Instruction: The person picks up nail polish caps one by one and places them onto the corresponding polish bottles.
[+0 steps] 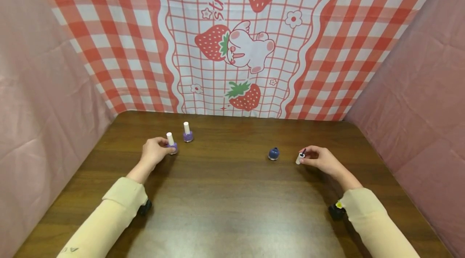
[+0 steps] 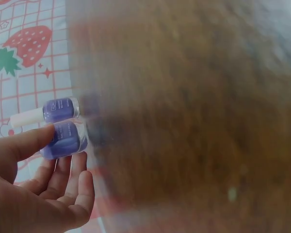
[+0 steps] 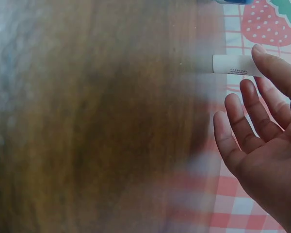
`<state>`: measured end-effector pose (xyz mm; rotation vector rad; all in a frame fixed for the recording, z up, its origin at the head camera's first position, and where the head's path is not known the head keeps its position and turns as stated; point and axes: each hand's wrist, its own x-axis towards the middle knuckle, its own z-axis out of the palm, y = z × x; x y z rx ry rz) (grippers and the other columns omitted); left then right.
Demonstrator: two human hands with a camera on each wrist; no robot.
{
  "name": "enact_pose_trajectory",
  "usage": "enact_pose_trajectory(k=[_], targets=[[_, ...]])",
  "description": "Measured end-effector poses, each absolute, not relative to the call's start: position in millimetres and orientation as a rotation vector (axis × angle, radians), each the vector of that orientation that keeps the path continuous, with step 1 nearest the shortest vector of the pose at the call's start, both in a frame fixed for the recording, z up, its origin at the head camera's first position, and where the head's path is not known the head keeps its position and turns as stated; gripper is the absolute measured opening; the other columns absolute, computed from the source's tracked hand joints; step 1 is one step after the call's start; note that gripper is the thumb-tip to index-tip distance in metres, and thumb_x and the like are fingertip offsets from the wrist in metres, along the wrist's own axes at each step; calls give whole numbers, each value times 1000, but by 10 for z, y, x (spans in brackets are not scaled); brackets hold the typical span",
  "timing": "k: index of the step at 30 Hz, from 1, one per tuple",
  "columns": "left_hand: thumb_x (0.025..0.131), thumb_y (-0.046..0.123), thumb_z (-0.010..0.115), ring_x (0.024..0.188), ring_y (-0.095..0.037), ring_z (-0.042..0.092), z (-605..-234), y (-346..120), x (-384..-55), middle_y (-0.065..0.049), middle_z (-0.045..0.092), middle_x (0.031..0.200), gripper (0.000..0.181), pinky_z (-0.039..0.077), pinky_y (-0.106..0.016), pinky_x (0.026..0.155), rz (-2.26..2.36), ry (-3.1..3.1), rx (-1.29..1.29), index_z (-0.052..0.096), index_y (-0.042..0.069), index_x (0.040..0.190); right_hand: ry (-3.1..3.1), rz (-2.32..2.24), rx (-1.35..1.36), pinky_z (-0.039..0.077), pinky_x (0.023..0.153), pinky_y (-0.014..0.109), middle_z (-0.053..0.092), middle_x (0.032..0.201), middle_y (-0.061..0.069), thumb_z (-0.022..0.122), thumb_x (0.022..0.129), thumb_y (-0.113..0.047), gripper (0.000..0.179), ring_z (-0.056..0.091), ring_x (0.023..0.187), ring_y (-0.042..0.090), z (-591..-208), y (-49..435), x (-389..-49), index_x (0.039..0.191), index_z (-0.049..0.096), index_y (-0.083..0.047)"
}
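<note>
Pale sleeves [image 1: 109,221] overhung the tabletop [image 1: 225,193]; the left hand [image 1: 154,152] pinched a purple bottle [image 1: 174,145] near its twin [image 1: 187,137], the right hand [image 1: 321,159] a white cap [image 1: 298,159] right of a blue bottle [image 1: 273,154].

Rear bottle [image 1: 187,136] on table [image 1: 225,193], left, behind front bottle [image 1: 172,144]; uncapped bottle [image 1: 273,154] on right, cap [image 1: 299,159] farther right.

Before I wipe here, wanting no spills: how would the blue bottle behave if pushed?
The blue bottle looks squat, so it probably slides before tipping. It might spill, being uncapped. Its clear base suggests glass: likely stiff, perhaps breakable.
</note>
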<state>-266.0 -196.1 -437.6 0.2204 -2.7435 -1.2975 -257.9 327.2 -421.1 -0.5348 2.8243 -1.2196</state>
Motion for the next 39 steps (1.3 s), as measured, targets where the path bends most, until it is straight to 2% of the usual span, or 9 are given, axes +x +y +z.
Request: enact_pose_trajectory(k=[6, 13, 20, 24, 31, 39], targets=[[76, 14, 77, 97, -37, 58, -4365, -1956, -2675, -25, 66, 103, 39, 45, -46, 86, -1312, -2750, 221, 63, -8, 105, 2849, -1188, -534, 47, 66, 18, 65, 92, 21, 70, 82, -2, 22, 59, 77, 13, -4174, 3232, -2564, 99, 62, 10], [75, 15, 78, 97, -38, 59, -4359, -1938, -2675, -24, 66, 102, 40, 43, -47, 88, -1287, -2770, 198, 63, -8, 105, 2920, -1148, -538, 46, 65, 18, 66, 85, 7, 75, 81, -15, 21, 56, 73, 2, -4492, 3442, -2765, 94, 65, -2], [78, 16, 76, 102, -40, 58, -4303, -1937, -2605, -24, 66, 106, 42, 41, -50, 90, -1241, -2786, 133, 60, -7, 110, 2997, -1101, -572, 46, 62, 18, 65, 78, 3, 76, 79, -16, 18, 56, 70, 2, -4493, 3431, -2770, 89, 66, -3], [79, 15, 74, 96, -40, 58, -4250, -1917, -2515, -24, 66, 102, 38, 42, -49, 87, -1171, -2759, 138, 58, -7, 106, 3036, -1053, -565, 46, 61, 18, 65, 77, 2, 77, 78, -17, 19, 56, 69, 2, -4480, 3426, -2770, 87, 67, -3], [78, 13, 73, 83, -33, 58, -4193, -1785, -2347, -17, 62, 87, 30, 45, -46, 77, -1136, -2699, 143, 53, -3, 95, 3079, -1028, -603, 47, 59, 19, 65, 74, 2, 79, 76, -13, 16, 56, 66, 3, -4465, 3408, -2767, 83, 68, -3], [79, 10, 73, 85, -29, 61, -4065, -1501, -2250, -18, 64, 93, 29, 49, -42, 78, -1265, -2683, 34, 54, -2, 98, 3072, -987, -624, 48, 58, 21, 65, 73, 1, 79, 76, -13, 15, 56, 65, 3, -4453, 3404, -2768, 83, 69, -4]])
